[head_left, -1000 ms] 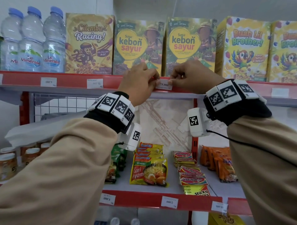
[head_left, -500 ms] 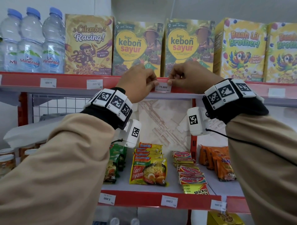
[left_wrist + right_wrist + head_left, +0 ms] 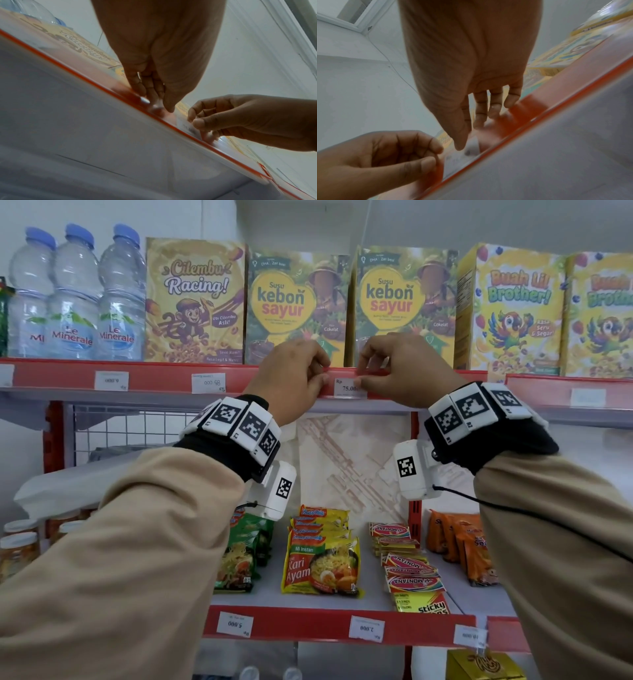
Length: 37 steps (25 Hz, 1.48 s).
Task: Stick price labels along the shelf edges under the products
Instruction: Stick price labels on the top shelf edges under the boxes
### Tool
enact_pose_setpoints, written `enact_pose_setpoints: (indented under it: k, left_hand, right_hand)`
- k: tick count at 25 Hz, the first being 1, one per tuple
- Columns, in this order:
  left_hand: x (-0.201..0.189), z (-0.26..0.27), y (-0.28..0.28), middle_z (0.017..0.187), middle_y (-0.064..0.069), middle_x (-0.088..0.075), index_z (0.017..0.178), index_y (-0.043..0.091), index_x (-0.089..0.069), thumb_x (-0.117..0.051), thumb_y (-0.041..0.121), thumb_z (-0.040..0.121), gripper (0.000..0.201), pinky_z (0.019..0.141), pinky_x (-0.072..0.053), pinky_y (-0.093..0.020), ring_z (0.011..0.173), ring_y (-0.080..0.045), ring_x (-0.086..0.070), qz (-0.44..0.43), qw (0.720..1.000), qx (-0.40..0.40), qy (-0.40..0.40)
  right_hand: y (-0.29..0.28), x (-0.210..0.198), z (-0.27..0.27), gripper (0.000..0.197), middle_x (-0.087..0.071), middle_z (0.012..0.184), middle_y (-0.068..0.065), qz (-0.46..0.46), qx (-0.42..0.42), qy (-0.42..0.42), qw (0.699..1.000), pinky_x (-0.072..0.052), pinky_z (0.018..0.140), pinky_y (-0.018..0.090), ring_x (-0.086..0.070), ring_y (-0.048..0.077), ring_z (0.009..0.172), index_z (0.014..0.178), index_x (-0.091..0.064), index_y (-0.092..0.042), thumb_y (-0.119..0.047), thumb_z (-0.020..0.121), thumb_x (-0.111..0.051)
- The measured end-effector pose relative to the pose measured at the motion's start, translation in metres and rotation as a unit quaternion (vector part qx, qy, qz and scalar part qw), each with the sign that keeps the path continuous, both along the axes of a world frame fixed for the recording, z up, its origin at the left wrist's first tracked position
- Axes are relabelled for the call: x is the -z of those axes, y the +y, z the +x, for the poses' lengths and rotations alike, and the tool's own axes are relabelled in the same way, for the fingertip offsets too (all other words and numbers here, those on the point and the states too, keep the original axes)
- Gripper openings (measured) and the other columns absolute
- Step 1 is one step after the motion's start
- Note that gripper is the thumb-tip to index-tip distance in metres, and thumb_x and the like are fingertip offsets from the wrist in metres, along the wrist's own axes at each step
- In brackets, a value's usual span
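A white price label (image 3: 348, 388) printed "Rp 75.000" sits in the red edge strip (image 3: 164, 376) of the upper shelf, below the two "kebon sayur" boxes (image 3: 296, 306). My left hand (image 3: 323, 374) pinches the strip just left of the label, fingers hooked over its top. My right hand (image 3: 363, 375) pinches the label's right end, thumb on its face. In the left wrist view my left hand (image 3: 159, 104) grips the strip beside the label (image 3: 187, 126). The right wrist view shows my right hand (image 3: 471, 129) on the label (image 3: 471, 148).
Two labels (image 3: 111, 380) hang upside down on the strip under the water bottles (image 3: 73, 296) and the "Cilembu Racing" box (image 3: 194, 299). "Buah Lil Brother" boxes (image 3: 510, 309) stand right. The lower shelf holds noodle packs (image 3: 320, 563) and bears labels (image 3: 365, 628) on its edge.
My left hand has slid slightly left, so the label's left end with "Rp" now shows. Both hands stay on the upper strip.
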<state>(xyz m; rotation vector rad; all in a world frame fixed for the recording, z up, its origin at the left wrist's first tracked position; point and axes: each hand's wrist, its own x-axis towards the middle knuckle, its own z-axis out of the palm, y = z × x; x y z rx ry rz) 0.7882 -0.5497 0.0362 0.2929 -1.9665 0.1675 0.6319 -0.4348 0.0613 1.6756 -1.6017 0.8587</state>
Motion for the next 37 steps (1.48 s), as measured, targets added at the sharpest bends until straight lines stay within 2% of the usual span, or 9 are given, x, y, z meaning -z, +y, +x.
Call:
enact_pose_setpoints:
  k: [3, 9, 11, 15, 19, 22, 27, 32, 37]
  left_hand:
    - [0.003, 0.006, -0.001, 0.106, -0.007, -0.059, 0.107, 0.010, -0.066, -0.063, 0.014, 0.088, 0.019, 0.086, -0.033, -0.017, 0.103, -0.020, -0.051, -0.041, 0.999, -0.021, -0.023]
    - [0.008, 0.053, -0.018, 0.107, -0.008, -0.060, 0.107, 0.012, -0.072, -0.059, 0.013, 0.089, 0.022, 0.090, -0.041, -0.037, 0.106, -0.028, -0.048, -0.086, 0.992, -0.086, 0.024]
    - [0.010, 0.076, -0.031, 0.108, -0.006, -0.059, 0.110, 0.016, -0.069, -0.060, 0.016, 0.088, 0.024, 0.088, -0.042, -0.037, 0.105, -0.027, -0.048, -0.068, 0.988, -0.136, 0.011]
    - [0.016, 0.108, -0.049, 0.110, -0.005, -0.058, 0.120, 0.020, -0.063, -0.063, 0.023, 0.087, 0.032, 0.090, -0.042, -0.040, 0.106, -0.026, -0.049, -0.059, 0.981, -0.184, -0.013]
    - [0.021, 0.131, -0.058, 0.114, -0.004, -0.056, 0.124, 0.022, -0.060, -0.061, 0.025, 0.089, 0.035, 0.091, -0.041, -0.040, 0.107, -0.026, -0.048, -0.062, 0.972, -0.226, -0.022]
    - [0.024, 0.148, -0.068, 0.115, -0.003, -0.055, 0.127, 0.023, -0.059, -0.062, 0.024, 0.090, 0.037, 0.091, -0.042, -0.041, 0.108, -0.025, -0.048, -0.050, 0.972, -0.229, -0.024]
    - [0.026, 0.151, -0.075, 0.114, -0.005, -0.054, 0.122, 0.021, -0.060, -0.070, 0.034, 0.083, 0.042, 0.092, -0.041, -0.038, 0.107, -0.025, -0.045, -0.043, 0.980, -0.194, -0.008]
    - [0.015, 0.151, -0.083, 0.110, -0.005, -0.054, 0.111, 0.017, -0.059, -0.075, 0.040, 0.078, 0.043, 0.091, -0.038, -0.037, 0.106, -0.026, -0.045, -0.049, 0.981, -0.184, -0.019]
    - [0.008, 0.152, -0.085, 0.106, -0.003, -0.053, 0.109, 0.017, -0.058, -0.078, 0.038, 0.074, 0.046, 0.089, -0.036, -0.033, 0.104, -0.022, -0.046, -0.030, 0.982, -0.181, -0.032]
  right_hand:
    - [-0.010, 0.005, 0.013, 0.023, -0.057, 0.094, 0.000, -0.014, 0.020, 0.001, 1.000, -0.042, 0.091, 0.039, -0.051, 0.024, 0.098, 0.095, -0.065, -0.023, -0.033, 0.077, -0.075]
    - [-0.036, 0.007, 0.049, 0.027, -0.061, 0.104, 0.000, -0.037, 0.040, 0.000, 0.999, -0.040, 0.096, 0.043, -0.051, 0.024, 0.107, 0.094, -0.065, -0.027, -0.030, 0.071, -0.079]
    - [-0.039, 0.005, 0.056, 0.024, -0.063, 0.103, -0.002, -0.022, 0.043, 0.003, 0.999, -0.040, 0.097, 0.043, -0.052, 0.024, 0.108, 0.093, -0.064, -0.028, -0.027, 0.072, -0.078]
    - [-0.052, 0.009, 0.082, 0.031, -0.058, 0.106, 0.002, -0.022, 0.049, -0.003, 0.999, -0.038, 0.099, 0.045, -0.046, 0.026, 0.112, 0.093, -0.060, -0.025, -0.047, 0.074, -0.071]
    - [-0.080, 0.020, 0.120, 0.037, -0.054, 0.114, 0.004, -0.045, 0.065, 0.021, 0.997, -0.034, 0.097, 0.043, -0.040, 0.028, 0.117, 0.101, -0.057, -0.024, -0.050, 0.077, -0.068]
    - [-0.095, 0.025, 0.137, 0.039, -0.053, 0.118, 0.005, -0.060, 0.074, 0.037, 0.995, -0.033, 0.096, 0.043, -0.039, 0.029, 0.117, 0.106, -0.055, -0.022, -0.048, 0.080, -0.066]
    - [-0.108, 0.025, 0.148, 0.058, -0.051, 0.117, 0.009, -0.058, 0.123, 0.069, 0.988, -0.034, 0.096, 0.047, -0.039, 0.031, 0.113, 0.109, -0.050, -0.014, -0.061, 0.075, -0.061]
    - [-0.112, 0.013, 0.149, 0.040, -0.055, 0.106, 0.007, -0.006, 0.037, 0.058, 0.998, -0.037, 0.097, 0.041, -0.042, 0.028, 0.108, 0.100, -0.053, -0.019, -0.043, 0.072, -0.069]
    - [-0.123, 0.016, 0.159, 0.031, -0.059, 0.099, 0.005, -0.045, -0.023, 0.070, 0.996, -0.033, 0.078, 0.031, -0.051, 0.026, 0.099, 0.101, -0.060, -0.017, -0.030, 0.075, -0.068]
